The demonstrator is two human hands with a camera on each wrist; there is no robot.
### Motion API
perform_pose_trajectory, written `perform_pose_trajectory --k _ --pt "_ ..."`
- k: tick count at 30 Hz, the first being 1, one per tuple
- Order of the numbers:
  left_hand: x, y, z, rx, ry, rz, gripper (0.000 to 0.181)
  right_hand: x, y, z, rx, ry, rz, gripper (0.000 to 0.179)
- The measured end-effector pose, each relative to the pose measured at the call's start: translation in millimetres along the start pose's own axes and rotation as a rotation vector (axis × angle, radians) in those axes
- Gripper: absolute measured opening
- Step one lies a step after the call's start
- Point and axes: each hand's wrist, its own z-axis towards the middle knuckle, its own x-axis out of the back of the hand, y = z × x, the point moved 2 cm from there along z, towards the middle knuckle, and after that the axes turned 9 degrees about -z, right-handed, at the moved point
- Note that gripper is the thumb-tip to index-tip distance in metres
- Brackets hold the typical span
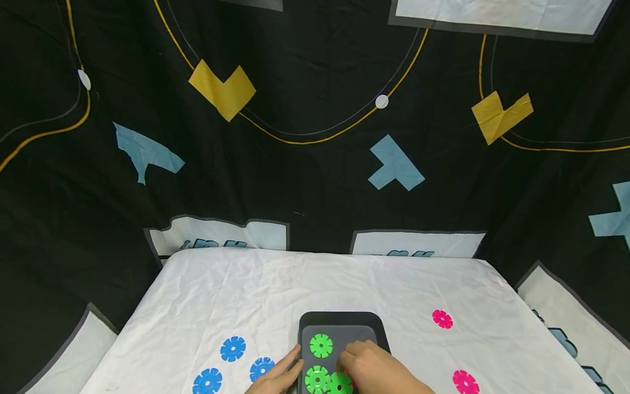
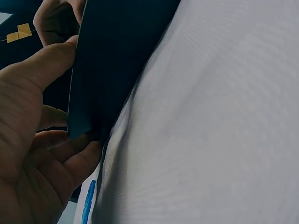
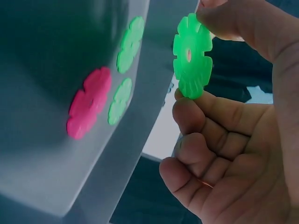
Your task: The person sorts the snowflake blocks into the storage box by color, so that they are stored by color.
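Note:
A dark grey tray [image 1: 366, 328] stands on the white-covered table. My left hand [image 1: 278, 375] holds its left side; in the left wrist view the thumb lies at the tray's [image 2: 119, 51] edge, other fingers around the lower corner. My right hand [image 1: 374, 366] is over the tray's right part. Its thumb and fingers pinch a green notched disc [image 3: 192, 56]. Inside the tray lie two other green discs, an upper one [image 1: 321, 346] and a lower one [image 1: 317, 379]. A pink notched disc [image 3: 89, 103] is also in the tray, mostly hidden in the head view.
Several blue notched discs [image 1: 233, 348] lie left of the tray, one partly behind my left hand. To the right lie two pink discs, one farther [image 1: 442, 319] and one nearer [image 1: 465, 381]. A black curtain [image 1: 305, 186] hangs behind the table.

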Motion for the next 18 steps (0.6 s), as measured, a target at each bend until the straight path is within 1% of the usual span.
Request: perform_pose_trajectory --k 3,5,8,13,18 --pt "0.7 -1.1 0.2 -0.023 0.000 0.003 0.059 -5.0 -4.4 5.1 0.027 -0.020 -0.017 0.022" --pt "0.7 -1.7 -0.3 -0.027 0.000 -0.006 0.059 -8.0 -7.2 8.3 0.044 -0.039 -0.023 0.023" --pt "0.1 -1.3 -0.6 -0.007 -0.001 -0.022 0.059 -15.3 -10.3 12.5 0.073 -0.071 -0.022 0.022" --pt "0.3 -0.6 0.2 0.038 -0.023 -0.048 0.059 -27.4 -15.1 17.0 0.125 -0.073 -0.019 0.022" --pt "0.3 -0.8 0.1 0.039 -0.031 -0.078 0.060 -36.5 -17.5 20.3 0.170 -0.084 -0.029 0.020"
